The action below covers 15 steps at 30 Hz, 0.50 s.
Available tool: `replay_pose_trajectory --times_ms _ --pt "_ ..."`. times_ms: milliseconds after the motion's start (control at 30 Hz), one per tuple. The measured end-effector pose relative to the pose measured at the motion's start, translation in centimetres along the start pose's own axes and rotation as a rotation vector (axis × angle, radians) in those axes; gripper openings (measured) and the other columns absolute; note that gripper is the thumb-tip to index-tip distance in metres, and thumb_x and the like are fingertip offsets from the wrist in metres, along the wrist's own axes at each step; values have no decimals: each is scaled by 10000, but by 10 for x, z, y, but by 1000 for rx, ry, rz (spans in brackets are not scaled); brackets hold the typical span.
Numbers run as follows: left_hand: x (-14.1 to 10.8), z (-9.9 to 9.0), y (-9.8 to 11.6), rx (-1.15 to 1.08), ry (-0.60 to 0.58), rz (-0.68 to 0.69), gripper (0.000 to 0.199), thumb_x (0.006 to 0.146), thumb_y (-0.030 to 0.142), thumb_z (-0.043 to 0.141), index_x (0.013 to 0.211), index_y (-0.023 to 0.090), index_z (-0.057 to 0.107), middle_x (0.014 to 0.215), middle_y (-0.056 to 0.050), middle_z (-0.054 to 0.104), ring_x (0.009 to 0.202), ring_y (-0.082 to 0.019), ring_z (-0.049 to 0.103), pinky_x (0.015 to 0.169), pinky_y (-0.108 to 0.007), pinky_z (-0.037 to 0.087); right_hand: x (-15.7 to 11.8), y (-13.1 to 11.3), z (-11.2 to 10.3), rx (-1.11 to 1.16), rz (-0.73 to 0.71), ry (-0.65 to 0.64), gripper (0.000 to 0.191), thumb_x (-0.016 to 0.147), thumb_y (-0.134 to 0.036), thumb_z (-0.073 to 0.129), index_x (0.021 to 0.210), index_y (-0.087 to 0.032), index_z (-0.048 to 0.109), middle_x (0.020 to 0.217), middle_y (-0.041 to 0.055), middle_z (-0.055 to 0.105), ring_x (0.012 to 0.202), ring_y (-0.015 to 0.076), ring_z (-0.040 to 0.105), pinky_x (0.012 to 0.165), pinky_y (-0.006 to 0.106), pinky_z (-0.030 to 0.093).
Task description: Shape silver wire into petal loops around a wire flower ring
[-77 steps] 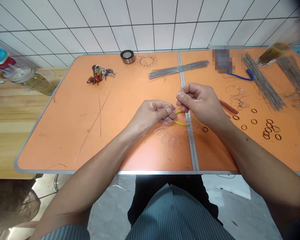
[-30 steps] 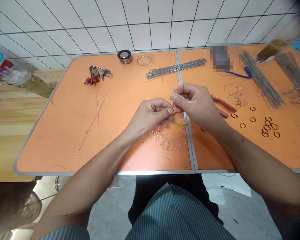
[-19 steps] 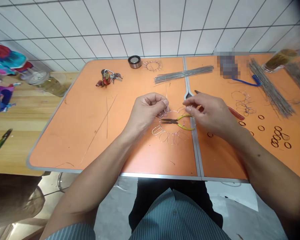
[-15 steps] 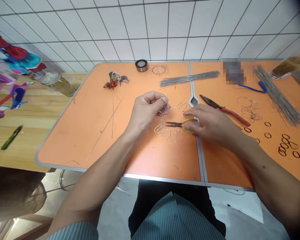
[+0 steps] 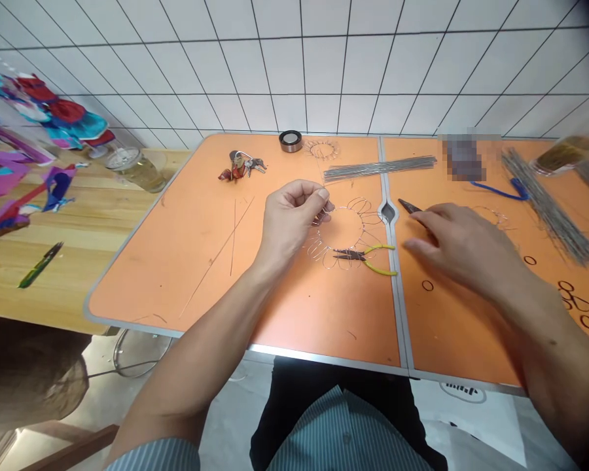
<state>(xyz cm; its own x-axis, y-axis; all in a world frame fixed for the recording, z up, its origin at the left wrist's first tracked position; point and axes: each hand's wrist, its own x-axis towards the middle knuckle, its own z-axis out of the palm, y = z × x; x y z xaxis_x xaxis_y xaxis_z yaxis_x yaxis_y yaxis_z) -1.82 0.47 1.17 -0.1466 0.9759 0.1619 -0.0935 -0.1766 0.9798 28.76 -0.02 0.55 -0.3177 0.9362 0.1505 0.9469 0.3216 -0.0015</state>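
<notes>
My left hand is closed in a pinch on the left side of a thin wire ring with petal-like loops around it. Yellow-handled pliers lie on the orange table, their jaws over the ring's lower edge. Over on the right, my right hand is above a larger pair of pliers with dark jaws. Its thumb and fingers are apart, and it covers the handles of those pliers.
Straight wires lie in a bundle at the back, with a thicker bundle farther right. Small dark rings are scattered at right. Keys, a tape roll and another looped wire ring sit near the wall.
My right hand has left the yellow-handled pliers on the table and moved right, over the larger pliers. My left hand keeps its pinch on the wire ring. The view has shifted slightly.
</notes>
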Motion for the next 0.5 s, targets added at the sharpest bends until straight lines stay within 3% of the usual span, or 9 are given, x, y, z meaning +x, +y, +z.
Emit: replay_pose_trajectory --times_ms 133,300,500 --pt "0 0 0 -51 -1 26 144 913 304 809 826 199 762 759 -2 760 628 -112 715 606 -216 557 -4 27 3 -116 175 -191 417 1077 -516 567 1282 -194 733 1198 201 747 1037 424 697 723 454 435" --pt "-1 0 3 -55 20 23 145 908 312 805 821 204 764 764 -10 772 628 -113 715 593 -211 547 -10 24 21 -272 134 -70 485 1161 -399 320 1391 -164 676 1107 208 710 958 367 678 674 399 351" --pt "-1 0 7 -50 63 -9 140 873 314 826 813 208 756 768 -12 776 617 -115 704 583 -212 550 -17 23 29 -258 143 -8 522 1145 -345 317 1479 -126 654 1133 244 697 1000 387 661 714 414 405"
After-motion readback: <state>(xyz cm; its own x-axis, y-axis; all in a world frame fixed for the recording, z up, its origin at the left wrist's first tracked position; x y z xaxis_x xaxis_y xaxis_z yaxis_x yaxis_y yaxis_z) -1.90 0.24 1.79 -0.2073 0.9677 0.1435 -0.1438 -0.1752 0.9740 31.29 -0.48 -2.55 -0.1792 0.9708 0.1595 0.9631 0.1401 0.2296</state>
